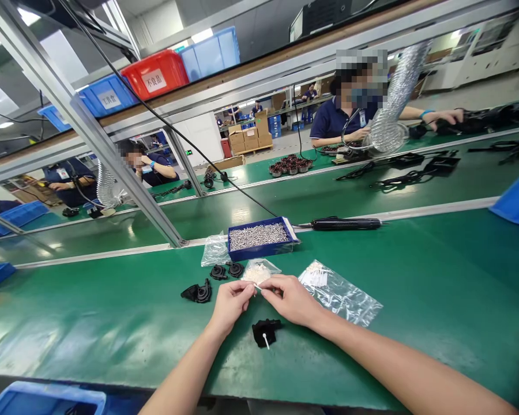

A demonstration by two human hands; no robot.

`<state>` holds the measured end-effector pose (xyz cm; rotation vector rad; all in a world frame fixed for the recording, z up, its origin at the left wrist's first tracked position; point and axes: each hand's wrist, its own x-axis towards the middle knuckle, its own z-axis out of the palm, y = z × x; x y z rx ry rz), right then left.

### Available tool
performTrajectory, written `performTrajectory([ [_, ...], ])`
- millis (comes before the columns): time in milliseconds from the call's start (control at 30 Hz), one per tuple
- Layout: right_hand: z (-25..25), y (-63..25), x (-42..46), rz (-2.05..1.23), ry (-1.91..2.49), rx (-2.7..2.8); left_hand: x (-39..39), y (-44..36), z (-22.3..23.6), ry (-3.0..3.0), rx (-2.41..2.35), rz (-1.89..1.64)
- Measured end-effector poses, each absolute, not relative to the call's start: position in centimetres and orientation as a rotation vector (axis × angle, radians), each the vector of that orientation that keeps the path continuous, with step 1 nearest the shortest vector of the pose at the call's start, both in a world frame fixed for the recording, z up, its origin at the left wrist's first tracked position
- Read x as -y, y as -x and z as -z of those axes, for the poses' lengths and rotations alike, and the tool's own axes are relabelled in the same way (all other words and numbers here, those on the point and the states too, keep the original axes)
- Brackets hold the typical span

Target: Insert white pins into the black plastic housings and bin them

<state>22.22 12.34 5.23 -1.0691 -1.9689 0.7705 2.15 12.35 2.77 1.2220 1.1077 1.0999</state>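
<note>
Above the green bench, my left hand (pixel 230 304) and my right hand (pixel 293 300) meet with their fingertips pinched. Between them shows a small white plastic pin (pixel 258 287), its ends partly covered by the fingers. Just below lies a black plastic housing (pixel 262 333) with a thin white pin (pixel 266 340) on it. Right behind my fingers sits an opened clear bag of small cream-white parts (pixel 256 272). Several more black housings (pixel 218 272) rest to the left of the bag.
A blue tray of metal screws (pixel 259 236) stands behind the bag, and a black electric screwdriver (pixel 346 223) lies beside it. To the right is a clear plastic bag (pixel 346 297) with white parts. Co-workers (pixel 343 118) sit across the line. A blue bin (pixel 47 392) is at lower left.
</note>
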Motion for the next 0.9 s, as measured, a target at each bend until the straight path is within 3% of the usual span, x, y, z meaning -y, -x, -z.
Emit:
performTrajectory([
  [333, -4.9, -22.4, -12.3, -0.811, 1.161, 1.929, -11.8, -2.5, -1.9, -1.687, -1.171, -1.243],
  [667, -4.8, -22.2, -12.2, -0.781, 1.024, 2.010, -12.4, -2.6, -1.9, -1.403, -1.128, -1.167],
  [900, -3.9, -21.6, -12.6, -0.797, 1.068, 1.893, -12.2, -0.2, -3.2, -1.880, -1.228, -1.246],
])
